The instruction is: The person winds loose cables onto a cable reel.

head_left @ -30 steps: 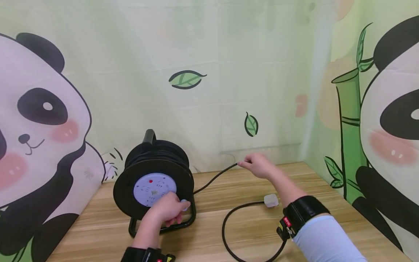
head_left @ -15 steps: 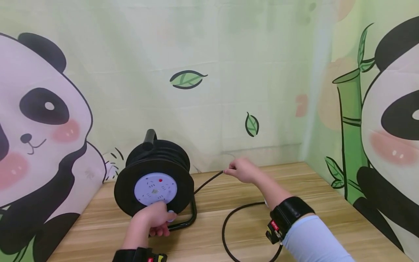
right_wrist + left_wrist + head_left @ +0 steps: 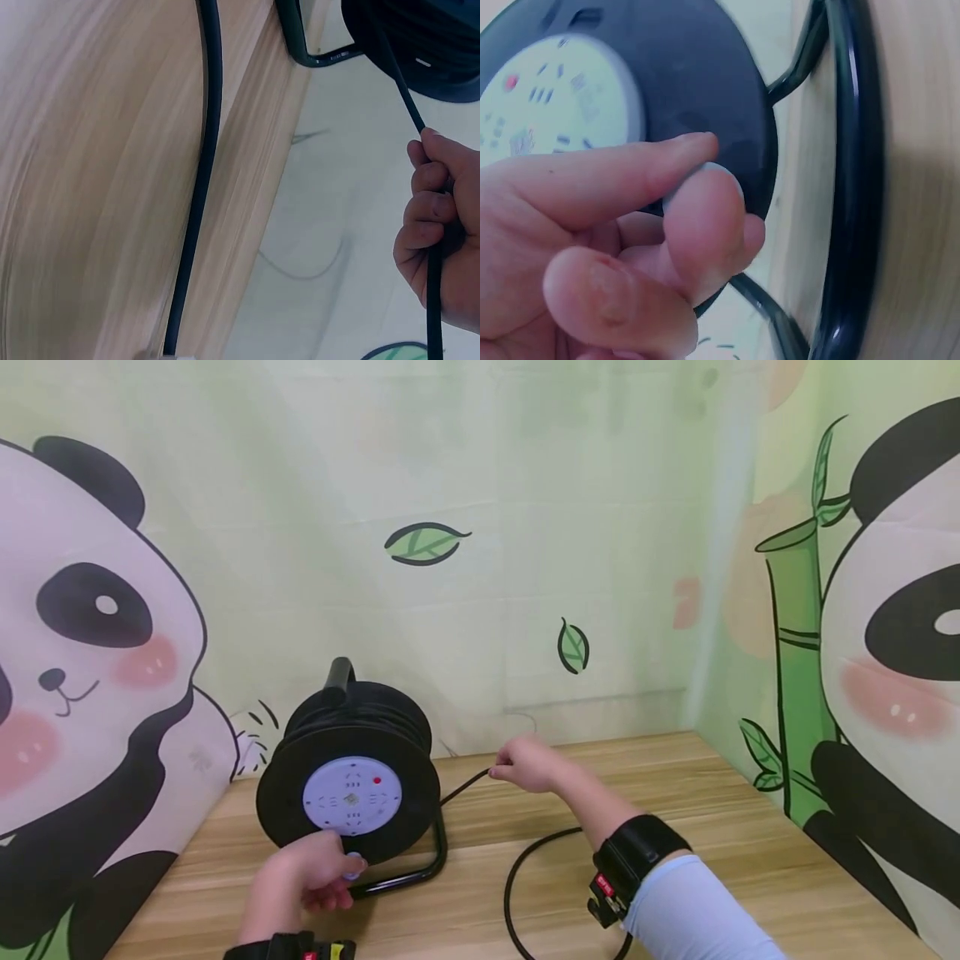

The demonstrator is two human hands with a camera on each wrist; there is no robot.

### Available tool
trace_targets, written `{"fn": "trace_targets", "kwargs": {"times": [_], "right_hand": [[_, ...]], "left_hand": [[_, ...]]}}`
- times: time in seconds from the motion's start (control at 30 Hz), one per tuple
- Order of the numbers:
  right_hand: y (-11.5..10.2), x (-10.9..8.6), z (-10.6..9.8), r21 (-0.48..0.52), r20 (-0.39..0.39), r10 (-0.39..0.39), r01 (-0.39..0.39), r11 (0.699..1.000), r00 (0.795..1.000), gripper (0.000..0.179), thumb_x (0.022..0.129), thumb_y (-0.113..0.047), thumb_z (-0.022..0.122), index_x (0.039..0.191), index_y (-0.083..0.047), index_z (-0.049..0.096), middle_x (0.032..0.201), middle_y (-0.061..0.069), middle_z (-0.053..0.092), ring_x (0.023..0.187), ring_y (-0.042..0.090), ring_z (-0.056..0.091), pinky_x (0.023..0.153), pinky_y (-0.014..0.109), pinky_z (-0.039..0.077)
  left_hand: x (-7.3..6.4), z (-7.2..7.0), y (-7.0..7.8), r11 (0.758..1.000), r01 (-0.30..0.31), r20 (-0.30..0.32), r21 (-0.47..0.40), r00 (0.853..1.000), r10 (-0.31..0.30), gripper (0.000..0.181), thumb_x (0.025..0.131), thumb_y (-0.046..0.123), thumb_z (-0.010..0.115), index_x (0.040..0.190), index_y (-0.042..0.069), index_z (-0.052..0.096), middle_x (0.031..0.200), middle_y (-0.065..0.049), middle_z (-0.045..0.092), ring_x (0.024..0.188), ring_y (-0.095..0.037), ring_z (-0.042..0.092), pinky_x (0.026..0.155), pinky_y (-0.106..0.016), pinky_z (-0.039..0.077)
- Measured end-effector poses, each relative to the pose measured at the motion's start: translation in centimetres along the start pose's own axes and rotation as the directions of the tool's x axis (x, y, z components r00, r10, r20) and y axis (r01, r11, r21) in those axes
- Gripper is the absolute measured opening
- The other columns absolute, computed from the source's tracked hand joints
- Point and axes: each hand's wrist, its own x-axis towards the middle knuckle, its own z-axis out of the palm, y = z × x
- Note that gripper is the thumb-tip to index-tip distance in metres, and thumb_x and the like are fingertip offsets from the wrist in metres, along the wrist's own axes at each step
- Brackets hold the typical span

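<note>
A black cable reel (image 3: 416, 793) stands upright on the left of the table, a round pale socket panel (image 3: 352, 797) at its centre. Low on its front disc, my left hand (image 3: 303, 870) pinches a small pale knob (image 3: 353, 865) between thumb and fingers; in the left wrist view the fingers (image 3: 705, 225) mostly cover it. To the right of the reel, my right hand (image 3: 528, 766) holds the black cable (image 3: 467, 785) above the table. The right wrist view has the fingers curled round this cable, which runs straight to the wound drum (image 3: 442, 52).
A loose loop of cable (image 3: 508, 893) lies on the wooden table (image 3: 720, 827) in front of my right forearm. The reel's tubular stand (image 3: 405, 882) reaches forward under the disc, and its carrying handle (image 3: 340, 681) sticks up on top. A panda-printed cloth (image 3: 480, 610) hangs behind.
The knob and my left hand have swung down and left as the disc turned clockwise. My right hand has moved left and lower, nearer the reel. The white plug is now hidden behind my right forearm.
</note>
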Motion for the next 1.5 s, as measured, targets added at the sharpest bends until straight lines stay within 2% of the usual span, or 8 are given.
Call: {"fn": "trace_targets", "kwargs": {"times": [0.17,0.3,0.63,0.9,1.03,1.17,1.27,1.5], "right_hand": [[-1.1,0.7,0.9,-0.048,0.013,-0.022,0.023,0.999,1.000,0.028,0.097,-0.022,0.059,0.070,-0.014,0.060,0.058,-0.005,0.048,0.053,0.009,0.044,0.052,0.026,0.039],[-2.1,1.4,1.7,-0.064,0.029,-0.034,0.036,0.997,0.999,0.030,0.097,-0.023,0.058,0.068,-0.015,0.058,0.056,-0.007,0.045,0.051,0.008,0.042,0.051,0.025,0.038],[-4.2,2.6,3.7,-0.096,0.018,-0.074,0.076,0.992,0.997,0.025,0.095,-0.022,0.060,0.070,-0.017,0.062,0.058,-0.008,0.051,0.055,0.008,0.048,0.057,0.026,0.042],[-4.9,3.2,5.3,-0.147,0.002,-0.115,0.114,0.982,0.993,0.023,0.094,-0.025,0.060,0.076,-0.013,0.069,0.062,-0.010,0.055,0.060,0.008,0.052,0.063,0.026,0.045],[-5.0,3.2,5.3,-0.130,0.011,-0.098,0.099,0.987,0.995,0.021,0.094,-0.024,0.061,0.076,-0.016,0.068,0.062,-0.010,0.055,0.060,0.008,0.051,0.062,0.025,0.044],[-4.6,3.0,5.0,-0.058,0.030,-0.082,0.083,0.995,0.996,0.018,0.093,-0.020,0.062,0.078,-0.012,0.068,0.064,-0.007,0.056,0.059,0.008,0.050,0.058,0.025,0.043],[-4.1,2.8,4.8,-0.006,0.038,-0.076,0.077,0.997,0.996,0.016,0.093,-0.019,0.063,0.080,-0.011,0.068,0.066,-0.006,0.058,0.059,0.008,0.050,0.057,0.024,0.043],[-2.4,1.9,3.4,0.027,0.023,-0.067,0.066,0.997,0.998,0.014,0.093,-0.018,0.064,0.082,-0.010,0.069,0.073,0.002,0.065,0.059,0.008,0.051,0.056,0.025,0.044]], "left_hand": [[-0.4,-1.0,-1.6,0.998,0.006,-0.014,-0.063,1.000,-0.007,0.030,0.094,0.027,0.059,0.081,0.000,0.067,0.064,-0.008,0.066,0.049,-0.015,0.053,0.045,-0.025,0.044],[-1.1,-1.9,-2.5,0.991,0.028,-0.042,-0.129,0.999,-0.034,0.030,0.094,0.026,0.060,0.080,0.001,0.066,0.065,-0.009,0.066,0.050,-0.015,0.052,0.047,-0.026,0.045],[-3.2,-3.0,-2.7,0.988,0.013,-0.171,-0.155,0.984,-0.039,0.030,0.095,0.021,0.059,0.074,-0.001,0.065,0.063,-0.009,0.065,0.049,-0.016,0.053,0.047,-0.027,0.047],[-4.1,-3.8,-3.1,0.982,-0.024,-0.234,-0.189,0.972,-0.022,0.032,0.097,0.021,0.056,0.074,-0.001,0.063,0.063,-0.009,0.064,0.052,-0.018,0.055,0.051,-0.031,0.051],[-4.5,-4.1,-3.1,0.981,-0.038,-0.252,-0.189,0.968,-0.011,0.032,0.096,0.020,0.056,0.073,-0.001,0.063,0.063,-0.009,0.064,0.051,-0.019,0.056,0.051,-0.032,0.052],[-4.3,-4.1,-3.2,0.981,-0.052,-0.259,-0.188,0.966,0.001,0.032,0.096,0.020,0.057,0.072,-0.001,0.063,0.062,-0.008,0.064,0.050,-0.018,0.056,0.050,-0.031,0.052],[-4.2,-4.2,-3.4,0.981,-0.058,-0.262,-0.186,0.965,0.007,0.033,0.096,0.021,0.057,0.071,-0.001,0.063,0.061,-0.008,0.064,0.050,-0.018,0.056,0.049,-0.031,0.052],[-4.1,-4.3,-3.8,0.981,-0.057,-0.263,-0.185,0.965,0.006,0.034,0.096,0.022,0.057,0.071,-0.001,0.063,0.062,-0.008,0.064,0.051,-0.018,0.057,0.050,-0.032,0.052]]}}
